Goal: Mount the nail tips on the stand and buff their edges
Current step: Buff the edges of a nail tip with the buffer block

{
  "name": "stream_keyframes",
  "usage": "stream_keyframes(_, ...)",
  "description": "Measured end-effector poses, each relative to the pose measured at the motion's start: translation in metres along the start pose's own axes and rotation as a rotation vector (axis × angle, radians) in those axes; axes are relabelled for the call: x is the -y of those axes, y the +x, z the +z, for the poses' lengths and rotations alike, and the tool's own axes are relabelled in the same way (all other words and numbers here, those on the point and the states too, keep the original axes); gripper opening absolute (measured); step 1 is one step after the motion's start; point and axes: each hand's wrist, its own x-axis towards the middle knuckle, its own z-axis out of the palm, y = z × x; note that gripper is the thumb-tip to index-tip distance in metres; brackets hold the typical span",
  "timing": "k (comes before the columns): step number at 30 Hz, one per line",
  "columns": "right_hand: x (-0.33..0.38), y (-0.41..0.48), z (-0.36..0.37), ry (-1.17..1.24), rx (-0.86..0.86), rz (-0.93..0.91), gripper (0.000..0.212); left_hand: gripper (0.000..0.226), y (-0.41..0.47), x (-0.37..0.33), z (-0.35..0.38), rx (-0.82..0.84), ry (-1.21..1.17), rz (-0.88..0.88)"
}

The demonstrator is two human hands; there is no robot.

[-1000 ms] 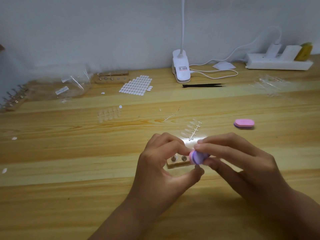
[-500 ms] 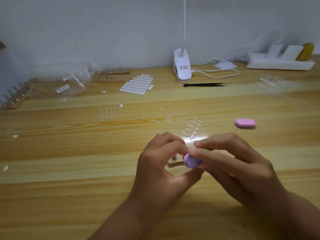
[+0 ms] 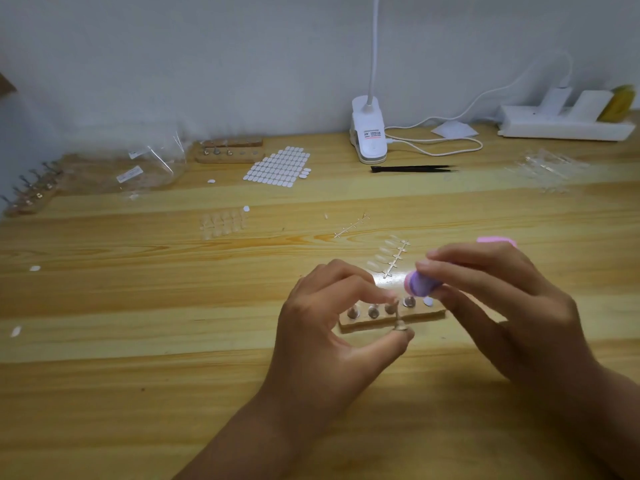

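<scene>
Pinching metal peg [image 3: 399, 323] in left grip [image 3: 329, 327], just before wooden stand [image 3: 363, 322]. Clasping purple buffer [image 3: 420, 285] in right grip [image 3: 502, 306], just above stand's right end. Nail tips [image 3: 386, 258] behind stand, on counter [image 3: 173, 306].

On the table [image 3: 138, 306] the stand [image 3: 391, 318] sits near the front edge, tweezers [image 3: 412, 169] before the lamp [image 3: 369, 140] at the back edge.

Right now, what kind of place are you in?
Probably a nail-craft desk at home: a wooden table with a clip lamp, loose nail tips and a peg stand.
</scene>
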Motion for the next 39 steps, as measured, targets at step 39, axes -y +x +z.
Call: stream_keyframes(39, 0.017, -0.004, 0.010, 0.069, -0.211, -0.096, 0.024, 0.035, -0.002, -0.001, 0.000, 0.115, -0.524, -0.090)
